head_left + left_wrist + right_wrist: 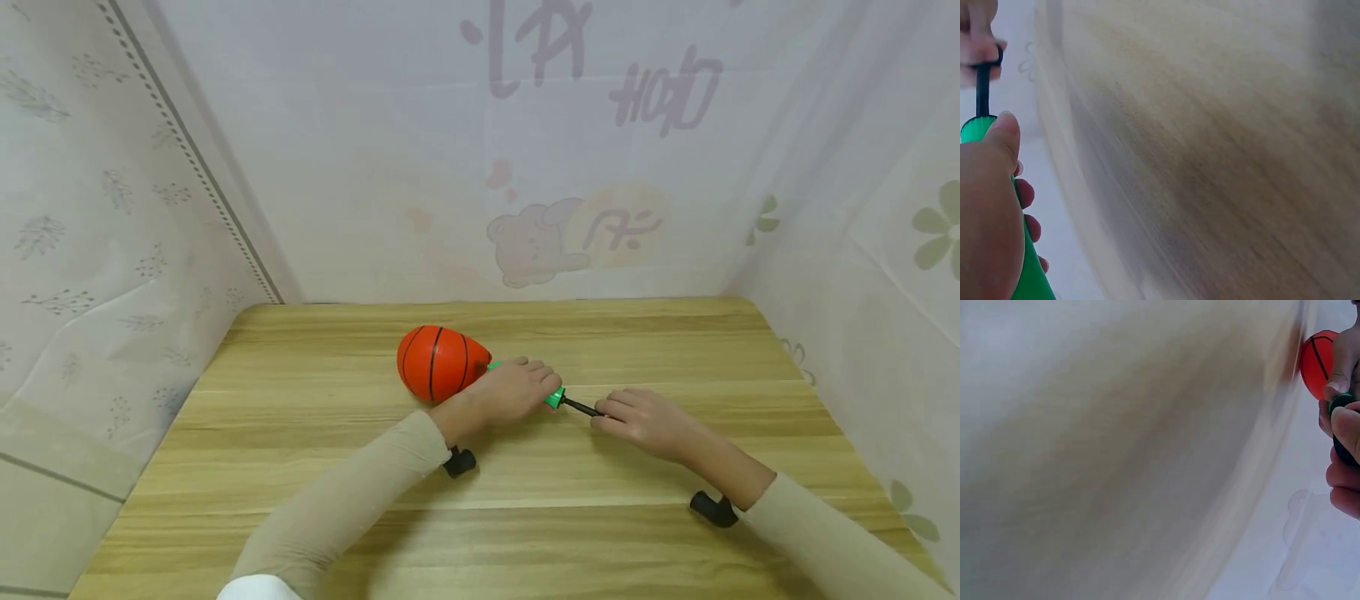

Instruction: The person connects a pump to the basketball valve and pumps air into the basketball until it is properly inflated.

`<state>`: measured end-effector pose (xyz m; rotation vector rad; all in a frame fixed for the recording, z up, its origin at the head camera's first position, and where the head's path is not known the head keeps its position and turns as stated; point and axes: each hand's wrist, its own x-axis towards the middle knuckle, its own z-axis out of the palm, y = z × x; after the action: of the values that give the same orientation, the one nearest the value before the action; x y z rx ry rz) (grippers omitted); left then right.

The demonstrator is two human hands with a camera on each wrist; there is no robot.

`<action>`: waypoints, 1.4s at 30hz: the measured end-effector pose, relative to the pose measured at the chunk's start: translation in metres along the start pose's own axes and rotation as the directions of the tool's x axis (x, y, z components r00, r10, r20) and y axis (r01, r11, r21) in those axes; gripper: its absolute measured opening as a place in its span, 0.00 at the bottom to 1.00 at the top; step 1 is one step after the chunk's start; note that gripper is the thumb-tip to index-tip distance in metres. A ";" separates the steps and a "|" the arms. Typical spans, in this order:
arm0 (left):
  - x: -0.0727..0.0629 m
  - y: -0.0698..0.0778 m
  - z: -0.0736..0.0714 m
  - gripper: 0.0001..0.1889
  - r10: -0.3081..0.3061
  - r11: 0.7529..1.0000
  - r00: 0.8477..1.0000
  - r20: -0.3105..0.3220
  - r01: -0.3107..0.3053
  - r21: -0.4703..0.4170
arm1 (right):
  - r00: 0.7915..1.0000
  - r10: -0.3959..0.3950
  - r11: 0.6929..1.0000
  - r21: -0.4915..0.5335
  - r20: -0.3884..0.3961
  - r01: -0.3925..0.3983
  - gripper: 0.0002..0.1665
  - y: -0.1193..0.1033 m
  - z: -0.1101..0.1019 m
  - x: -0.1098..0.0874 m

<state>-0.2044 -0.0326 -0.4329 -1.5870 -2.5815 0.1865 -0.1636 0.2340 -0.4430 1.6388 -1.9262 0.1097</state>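
A red-orange balloon (438, 362) with black basketball lines lies partly inflated towards the back of the table, its narrow neck pointing right. The neck meets the tip of a green hand pump (556, 397). My left hand (513, 392) grips the pump's barrel (1034, 281), covering most of it, thumb near the collar. A stretch of black plunger rod (580, 407) shows between the hands. On its far end, my right hand (645, 421) holds the black handle, fingers curled round it. In the right wrist view, the balloon (1315, 365) appears behind both hands.
Beneath everything is a wood-grain table (315, 500). Pale printed cloth (375, 167) hangs behind it and along both sides. A black camera mount sticks out below the left wrist (459, 461), and another below the right wrist (712, 508).
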 end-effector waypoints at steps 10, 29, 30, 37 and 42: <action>-0.003 -0.004 0.003 0.15 0.013 1.000 1.000 -0.004 -0.013 0.000 | 0.997 0.058 0.998 -0.043 0.052 -0.056 0.26 -0.016 -0.021 -0.035; 0.001 -0.003 0.000 0.18 -0.024 0.999 1.000 0.006 0.024 -0.040 | 1.000 0.006 0.997 -0.078 0.027 -0.004 0.24 0.000 -0.013 -0.023; 0.002 -0.002 0.001 0.18 -0.024 0.999 1.000 0.009 0.024 -0.040 | 0.999 0.004 0.997 -0.077 0.039 -0.001 0.23 0.001 -0.011 -0.020; 0.005 0.003 0.002 0.18 -0.038 0.999 0.999 0.037 0.039 -0.034 | 0.998 -0.010 0.998 -0.063 0.066 0.014 0.23 0.006 0.003 0.001; 0.007 0.004 0.000 0.18 -0.018 1.000 0.999 0.034 0.018 -0.019 | 0.999 -0.030 0.998 -0.048 0.032 0.032 0.21 0.009 0.013 0.011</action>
<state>-0.2035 -0.0247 -0.4338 -1.5797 -2.6298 0.1889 -0.1773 0.2213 -0.4457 1.6469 -1.9110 0.0256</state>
